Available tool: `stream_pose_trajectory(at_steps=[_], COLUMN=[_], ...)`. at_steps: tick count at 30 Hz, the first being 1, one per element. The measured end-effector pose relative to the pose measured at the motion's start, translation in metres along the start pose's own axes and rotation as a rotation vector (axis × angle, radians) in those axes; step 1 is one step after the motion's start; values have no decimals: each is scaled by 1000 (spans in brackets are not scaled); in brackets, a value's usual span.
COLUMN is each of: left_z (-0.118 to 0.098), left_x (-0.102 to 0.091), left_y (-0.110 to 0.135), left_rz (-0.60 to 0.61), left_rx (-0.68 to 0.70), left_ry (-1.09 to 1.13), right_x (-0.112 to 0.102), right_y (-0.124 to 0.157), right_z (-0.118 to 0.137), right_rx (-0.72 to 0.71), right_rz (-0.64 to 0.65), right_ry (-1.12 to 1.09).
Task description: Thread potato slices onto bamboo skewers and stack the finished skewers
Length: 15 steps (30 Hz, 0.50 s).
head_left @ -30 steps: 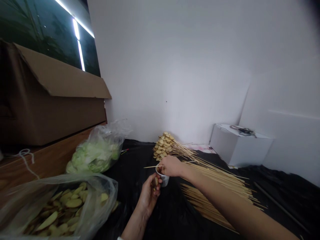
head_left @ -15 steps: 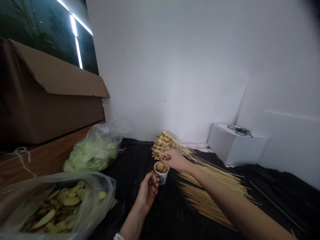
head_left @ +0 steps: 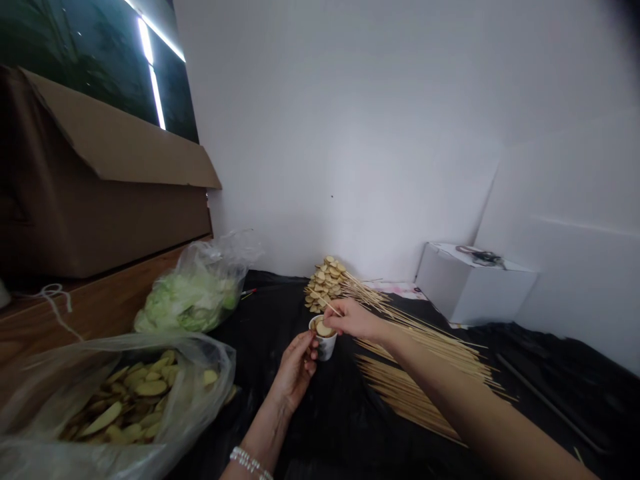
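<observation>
My right hand (head_left: 355,320) pinches a thin wooden skewer (head_left: 327,303) above the white paper cup (head_left: 327,348). A pale potato slice (head_left: 325,327) shows at the cup's mouth, by the right fingertips; whether the skewer passes through it I cannot tell. Curled at the cup's left side, my left hand (head_left: 297,367) has thumb and fingers together at the rim, around a potato slice mostly hidden by the fingers. More slices sit inside the cup. Just behind it lies a pile of skewered potato slices (head_left: 325,283), their sticks pointing right.
Many bare skewers (head_left: 410,400) lie on the black sheet (head_left: 330,433) at right. An open plastic bag of potato slices (head_left: 135,393) stands front left, a bag of cut cabbage (head_left: 187,297) behind it. A cardboard box (head_left: 125,213) and white box (head_left: 475,280) flank the wall.
My left fingers have risen to the cup's rim, and the slice seen in them is now mostly covered. My right hand has shifted slightly, with the skewer tilted differently. The view has moved a little.
</observation>
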<state>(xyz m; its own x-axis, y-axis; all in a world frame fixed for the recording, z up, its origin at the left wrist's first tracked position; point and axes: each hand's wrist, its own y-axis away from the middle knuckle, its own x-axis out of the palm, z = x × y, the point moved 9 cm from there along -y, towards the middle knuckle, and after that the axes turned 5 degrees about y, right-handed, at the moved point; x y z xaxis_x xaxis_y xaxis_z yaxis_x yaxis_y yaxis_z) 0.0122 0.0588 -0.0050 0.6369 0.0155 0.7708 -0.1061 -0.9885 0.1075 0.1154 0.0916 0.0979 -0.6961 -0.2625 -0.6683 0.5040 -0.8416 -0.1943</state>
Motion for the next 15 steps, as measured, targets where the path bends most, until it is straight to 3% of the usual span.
stream_pose_trajectory(at_steps=[7, 10, 15], left_z=[1, -1, -5], left_x=[1, 2, 8], left_y=[-1, -1, 2], left_rz=[61, 66, 95], left_rx=[2, -13, -12], left_ry=[38, 68, 35], right_x=[9, -2, -17], right_y=[29, 50, 91], right_z=[13, 10, -3], right_rx=[60, 61, 28], right_rz=[-45, -166, -408], right_ry=[-46, 24, 382])
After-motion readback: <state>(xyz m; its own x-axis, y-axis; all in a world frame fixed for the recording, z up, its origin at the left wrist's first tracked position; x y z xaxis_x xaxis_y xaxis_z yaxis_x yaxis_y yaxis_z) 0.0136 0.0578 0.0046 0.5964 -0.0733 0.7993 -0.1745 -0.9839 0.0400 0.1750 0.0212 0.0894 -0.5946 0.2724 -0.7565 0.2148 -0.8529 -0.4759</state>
